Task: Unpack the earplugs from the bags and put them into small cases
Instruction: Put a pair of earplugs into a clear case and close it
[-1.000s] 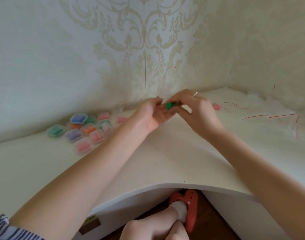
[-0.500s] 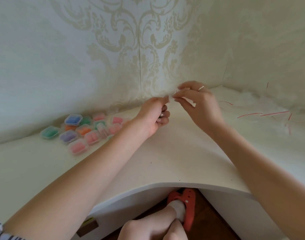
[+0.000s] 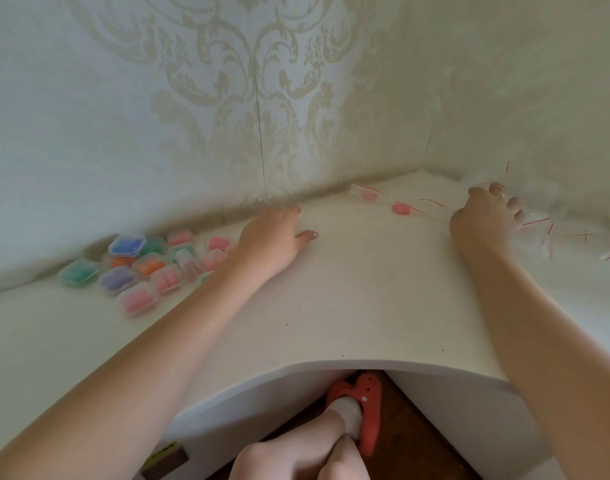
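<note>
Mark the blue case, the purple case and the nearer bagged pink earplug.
blue case (image 3: 127,244): head view, middle of its clear lid.
purple case (image 3: 117,279): head view, centre of the lid.
bagged pink earplug (image 3: 400,208): head view, on the pink plug inside its clear bag.

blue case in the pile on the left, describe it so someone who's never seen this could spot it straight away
Start at the white desk and go to the cluster of small clear cases against the wall, beyond the left forearm. The blue case sits at the back of the cluster, raised on others. It alone holds deep blue.
</note>
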A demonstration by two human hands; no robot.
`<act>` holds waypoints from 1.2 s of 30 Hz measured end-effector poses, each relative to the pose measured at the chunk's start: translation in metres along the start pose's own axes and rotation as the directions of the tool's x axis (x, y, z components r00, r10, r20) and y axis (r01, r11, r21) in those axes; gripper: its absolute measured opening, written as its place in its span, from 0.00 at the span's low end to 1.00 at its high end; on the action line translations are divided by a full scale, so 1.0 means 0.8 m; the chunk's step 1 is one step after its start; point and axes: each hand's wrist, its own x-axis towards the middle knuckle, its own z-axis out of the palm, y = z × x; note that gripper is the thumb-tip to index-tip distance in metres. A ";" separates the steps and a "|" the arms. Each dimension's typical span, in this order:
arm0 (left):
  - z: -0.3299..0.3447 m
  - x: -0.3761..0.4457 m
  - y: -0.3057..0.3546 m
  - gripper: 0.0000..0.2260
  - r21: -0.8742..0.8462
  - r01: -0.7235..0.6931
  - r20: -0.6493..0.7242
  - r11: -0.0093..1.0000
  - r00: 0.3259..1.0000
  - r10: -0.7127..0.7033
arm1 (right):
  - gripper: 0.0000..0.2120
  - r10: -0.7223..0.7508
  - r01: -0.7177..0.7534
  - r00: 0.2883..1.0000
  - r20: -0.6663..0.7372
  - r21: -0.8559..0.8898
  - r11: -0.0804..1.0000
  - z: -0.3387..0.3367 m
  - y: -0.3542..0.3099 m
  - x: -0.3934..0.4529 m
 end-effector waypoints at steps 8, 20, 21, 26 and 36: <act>-0.001 -0.002 0.000 0.22 -0.053 -0.045 0.027 0.998 0.999 0.047 | 0.11 -0.101 0.083 0.977 -0.185 -0.104 0.991 -0.010 -0.013 -0.002; -0.002 -0.004 0.014 0.23 -0.138 -0.141 -0.109 0.980 0.986 0.126 | 0.04 -0.445 0.493 0.864 -0.236 0.582 0.647 -0.018 -0.068 -0.036; -0.003 -0.005 0.017 0.23 -0.147 -0.173 -0.129 0.974 0.980 0.155 | 0.03 -0.478 0.415 0.871 -0.110 0.685 0.599 -0.016 -0.082 -0.050; 0.000 -0.008 0.023 0.20 -0.176 -0.329 -0.153 0.928 0.940 0.305 | 0.14 -0.673 -0.017 0.655 0.342 0.898 0.440 -0.017 -0.111 -0.090; 0.010 -0.003 0.026 0.19 -0.506 -0.152 -0.206 0.849 0.977 0.052 | 0.09 -0.619 -0.545 0.570 0.541 0.812 0.208 -0.028 -0.104 -0.082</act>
